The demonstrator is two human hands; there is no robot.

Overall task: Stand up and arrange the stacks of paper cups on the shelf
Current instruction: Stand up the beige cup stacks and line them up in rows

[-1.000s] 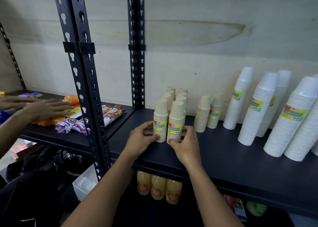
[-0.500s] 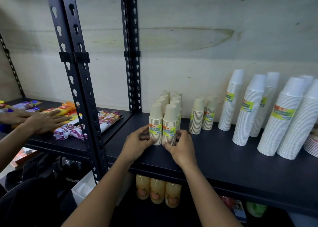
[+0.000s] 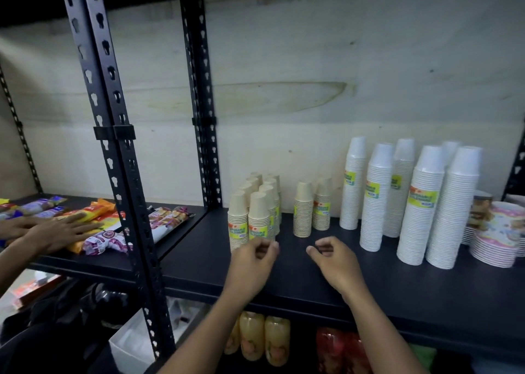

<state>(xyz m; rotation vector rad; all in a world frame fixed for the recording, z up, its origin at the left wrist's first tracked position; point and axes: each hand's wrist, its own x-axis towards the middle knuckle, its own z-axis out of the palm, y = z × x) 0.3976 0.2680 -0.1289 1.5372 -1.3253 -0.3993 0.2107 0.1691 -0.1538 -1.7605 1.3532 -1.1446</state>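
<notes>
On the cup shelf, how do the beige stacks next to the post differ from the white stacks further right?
Colour: the beige stacks are tan, the white stacks plain white.
Height: the beige stacks are much shorter than the white stacks.
Layout: the beige stacks sit packed in two tight rows; the white stacks stand looser, some leaning.
Both are rim-down, carry yellow-green labels and stand on the same dark shelf.

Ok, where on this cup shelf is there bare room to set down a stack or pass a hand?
Bare shelf: the front strip along the edge, and the patch left of the tan cluster up to the rear post. An open gap separates that cluster from the tan pair. Crowded: the white stacks stand tight together, close beside the plates.
</notes>
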